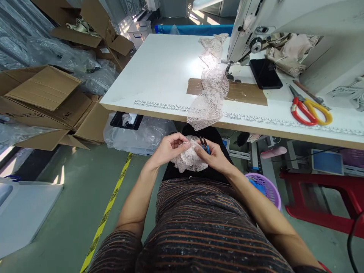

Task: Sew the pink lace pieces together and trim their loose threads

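Note:
A bunch of pale pink lace (189, 158) rests over my lap, gathered between both hands. My left hand (172, 148) pinches its upper left edge with thumb and fingers. On the other side my right hand (212, 154) grips the lace too, and a small pair of blue-handled thread snips (205, 146) sits in the same hand, dark blades pointing up. A long strip of similar lace (212, 87) lies across the white table and hangs over its front edge. Whether it joins the piece in my hands is hidden at the edge.
A sewing machine (244, 38) stands on the table (159, 68) at right. Near it lie a black phone (265, 74), red-and-yellow scissors (309, 110) and a cardboard strip (247, 93). Cardboard boxes (45, 102) stand left; a purple basket (267, 187) and red stool (318, 197) are right.

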A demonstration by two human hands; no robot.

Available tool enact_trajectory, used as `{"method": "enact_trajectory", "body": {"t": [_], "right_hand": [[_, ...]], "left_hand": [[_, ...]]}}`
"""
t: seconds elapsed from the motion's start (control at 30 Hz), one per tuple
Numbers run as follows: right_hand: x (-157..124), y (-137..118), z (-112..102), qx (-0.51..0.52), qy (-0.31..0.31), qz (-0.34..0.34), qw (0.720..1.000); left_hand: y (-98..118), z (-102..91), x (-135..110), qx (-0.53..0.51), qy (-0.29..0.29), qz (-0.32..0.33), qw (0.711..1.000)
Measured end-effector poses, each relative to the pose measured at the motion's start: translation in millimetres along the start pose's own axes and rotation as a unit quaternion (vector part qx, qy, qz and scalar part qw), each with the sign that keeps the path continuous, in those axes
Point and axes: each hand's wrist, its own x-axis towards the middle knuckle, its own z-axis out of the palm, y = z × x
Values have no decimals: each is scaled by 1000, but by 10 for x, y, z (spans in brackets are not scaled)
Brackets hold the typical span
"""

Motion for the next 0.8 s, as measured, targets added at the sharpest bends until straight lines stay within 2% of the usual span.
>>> {"method": "enact_trajectory", "body": {"t": [0.13, 0.2, 0.3, 0.5, 0.6, 0.8], "right_hand": [[-12, -64, -58, -41, -40, -19, 998], [-18, -102, -67, -66, -50, -34, 996], [-30, -146, -64, -105, -50, -46, 992], [-48, -184, -71, -157, -56, -86, 982], [-32, -190, -81, -166, -51, -95, 980], [65, -125, -99, -129, -9, -135, 982]], "left_hand": [[24, -98, 47, 16, -74, 79, 994], [28, -121, 85, -15, -118, 78, 990], [21, -111, 124, -52, -146, 51, 987], [64, -78, 123, -75, -114, 41, 990], [105, -76, 119, -75, -87, 15, 993], [151, -99, 141, -66, -58, 0, 996]]}}
